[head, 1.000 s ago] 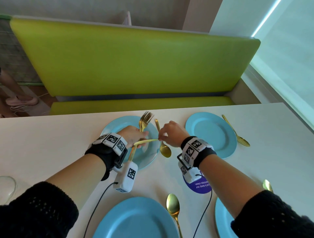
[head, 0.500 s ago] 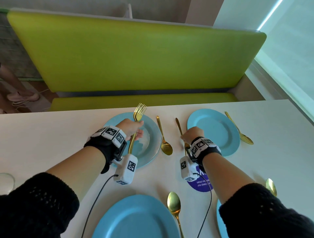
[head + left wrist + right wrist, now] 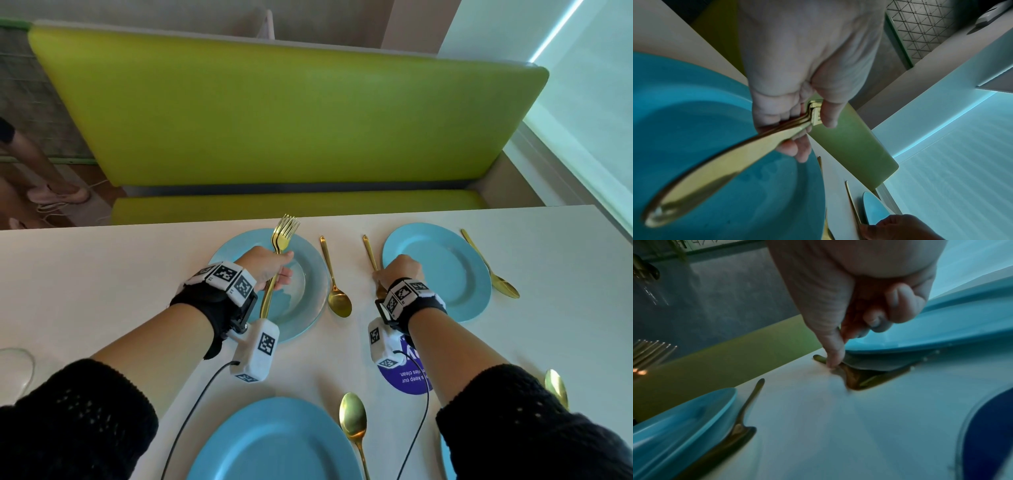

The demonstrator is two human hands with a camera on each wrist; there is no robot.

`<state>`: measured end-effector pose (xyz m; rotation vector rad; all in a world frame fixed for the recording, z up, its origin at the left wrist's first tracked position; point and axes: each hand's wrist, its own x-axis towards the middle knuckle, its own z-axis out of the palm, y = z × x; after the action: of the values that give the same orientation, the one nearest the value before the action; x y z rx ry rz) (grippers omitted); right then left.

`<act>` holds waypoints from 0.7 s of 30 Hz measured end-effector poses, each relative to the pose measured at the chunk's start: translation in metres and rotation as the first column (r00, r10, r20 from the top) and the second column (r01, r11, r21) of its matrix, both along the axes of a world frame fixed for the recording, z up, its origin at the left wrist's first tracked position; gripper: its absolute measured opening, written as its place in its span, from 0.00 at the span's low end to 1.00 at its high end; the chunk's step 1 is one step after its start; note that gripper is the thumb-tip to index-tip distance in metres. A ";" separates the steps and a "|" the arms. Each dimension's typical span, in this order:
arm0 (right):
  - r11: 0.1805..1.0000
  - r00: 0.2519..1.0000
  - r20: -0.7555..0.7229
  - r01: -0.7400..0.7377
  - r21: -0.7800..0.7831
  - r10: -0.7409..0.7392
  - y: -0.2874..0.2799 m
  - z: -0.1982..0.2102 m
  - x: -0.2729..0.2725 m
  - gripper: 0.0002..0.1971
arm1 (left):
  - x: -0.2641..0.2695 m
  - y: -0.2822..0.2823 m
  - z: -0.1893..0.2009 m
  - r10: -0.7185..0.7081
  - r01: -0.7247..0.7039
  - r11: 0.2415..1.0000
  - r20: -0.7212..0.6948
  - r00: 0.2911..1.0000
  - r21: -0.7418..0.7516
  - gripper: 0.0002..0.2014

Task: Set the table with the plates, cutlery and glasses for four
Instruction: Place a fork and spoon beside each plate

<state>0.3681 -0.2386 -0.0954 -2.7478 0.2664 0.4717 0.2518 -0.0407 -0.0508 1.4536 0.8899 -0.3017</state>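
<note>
My left hand [image 3: 279,270] grips a bundle of gold forks [image 3: 285,233] over the far left blue plate [image 3: 310,308], tines pointing away. In the left wrist view the fingers [image 3: 797,116] curl round the fork handles [image 3: 715,170]. My right hand [image 3: 399,270] pinches a single gold fork [image 3: 369,251] lying on the white table just left of the far right blue plate [image 3: 445,274]. The right wrist view shows thumb and forefinger [image 3: 831,345] on this fork [image 3: 857,381] at the plate's rim [image 3: 941,334]. A gold spoon [image 3: 337,298] lies between the two far plates.
Another gold spoon [image 3: 493,274] lies right of the far right plate. A near blue plate [image 3: 274,442] has a spoon [image 3: 352,418] beside it. A further spoon [image 3: 556,387] and plate edge [image 3: 445,459] sit at bottom right. A purple sticker [image 3: 407,380] and a glass [image 3: 13,370] are also here. A green bench [image 3: 274,113] runs behind the table.
My right hand pulled one fork out of the bundle, carried it right and brought it down beside the far right plate. The left hand kept the other forks almost in place.
</note>
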 end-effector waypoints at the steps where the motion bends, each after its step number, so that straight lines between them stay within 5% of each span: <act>1: 1.000 1.000 0.000 0.001 0.003 -0.001 -0.001 0.001 0.000 0.13 | 0.000 0.000 0.000 0.001 -0.001 1.000 -0.003 1.000 0.000 0.10; 7: 1.000 1.000 -0.022 -0.007 0.004 0.007 -0.006 0.006 0.000 0.18 | -0.002 -0.004 -0.002 0.016 -0.016 1.000 -0.012 1.000 0.000 0.10; 12: 0.997 0.997 -0.033 -0.067 0.049 0.069 -0.003 0.012 0.000 0.13 | 0.000 -0.008 -0.003 0.009 -0.006 0.998 -0.052 0.999 0.058 0.06; 17: 0.925 0.937 0.079 -0.350 0.148 0.341 0.013 0.026 -0.020 0.13 | 0.001 -0.013 -0.007 0.022 -0.010 0.993 -0.093 0.995 0.120 0.08; 21: 0.756 0.777 0.169 -0.630 0.181 0.607 0.027 0.033 -0.050 0.10 | -0.008 -0.025 -0.002 -0.038 0.047 0.994 -0.090 0.995 0.099 0.11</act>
<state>0.3184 -0.2116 -0.0622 -2.5578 -0.7171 0.4808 0.2442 -0.0654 -0.0532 1.5641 0.9574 -0.3595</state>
